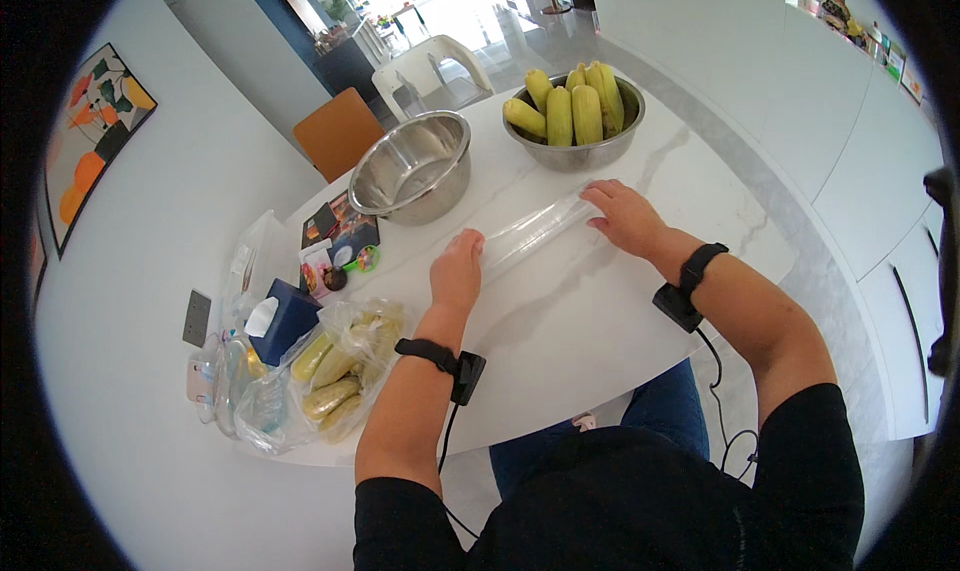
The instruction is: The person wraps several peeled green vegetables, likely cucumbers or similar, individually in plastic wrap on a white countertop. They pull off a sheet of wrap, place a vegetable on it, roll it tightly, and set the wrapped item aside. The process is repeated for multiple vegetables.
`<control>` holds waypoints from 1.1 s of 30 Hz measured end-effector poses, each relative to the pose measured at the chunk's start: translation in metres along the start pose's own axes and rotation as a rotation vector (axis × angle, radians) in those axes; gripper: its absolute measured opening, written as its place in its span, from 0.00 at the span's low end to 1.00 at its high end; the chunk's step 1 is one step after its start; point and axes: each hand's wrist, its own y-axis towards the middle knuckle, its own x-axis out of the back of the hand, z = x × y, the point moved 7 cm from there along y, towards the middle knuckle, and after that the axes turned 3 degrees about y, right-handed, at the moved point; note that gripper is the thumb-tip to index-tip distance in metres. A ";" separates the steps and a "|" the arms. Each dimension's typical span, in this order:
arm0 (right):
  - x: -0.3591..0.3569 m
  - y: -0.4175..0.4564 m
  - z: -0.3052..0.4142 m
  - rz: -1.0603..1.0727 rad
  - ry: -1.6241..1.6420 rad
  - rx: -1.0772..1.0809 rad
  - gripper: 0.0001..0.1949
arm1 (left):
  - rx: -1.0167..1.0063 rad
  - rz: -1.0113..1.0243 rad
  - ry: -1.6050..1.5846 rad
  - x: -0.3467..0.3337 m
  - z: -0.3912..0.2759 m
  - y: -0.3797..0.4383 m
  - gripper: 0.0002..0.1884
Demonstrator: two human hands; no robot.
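A clear plastic bag or film (536,230) stretches between my two hands, low over the white table. My left hand (459,267) pinches its left end, with the fingertips partly hidden. At the upper right end, my right hand (624,217) has its thumb apart from its fingers; whether it grips the plastic is unclear. Beyond stand an empty steel bowl (411,167) and a second steel bowl (581,156) holding several husked-looking ears of corn (587,115). More ears of corn (330,397), wrapped in clear plastic, lie at the left of the table.
Against the left wall are a blue tissue box (283,322), a clear plastic container (259,263) and a clear jug (229,383). A green-handled item (366,259) lies near dark mats. An orange chair (337,132) and a white chair (431,76) stand beyond the table.
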 end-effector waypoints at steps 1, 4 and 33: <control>0.002 0.004 0.008 -0.066 0.024 0.051 0.22 | -0.016 -0.024 0.002 0.001 -0.001 -0.002 0.03; -0.014 0.020 -0.003 -0.067 0.025 0.115 0.23 | -0.138 -0.121 0.040 0.003 -0.014 -0.004 0.02; -0.014 0.037 -0.033 0.009 0.146 0.025 0.04 | -0.281 -0.114 0.196 0.028 -0.004 -0.017 0.06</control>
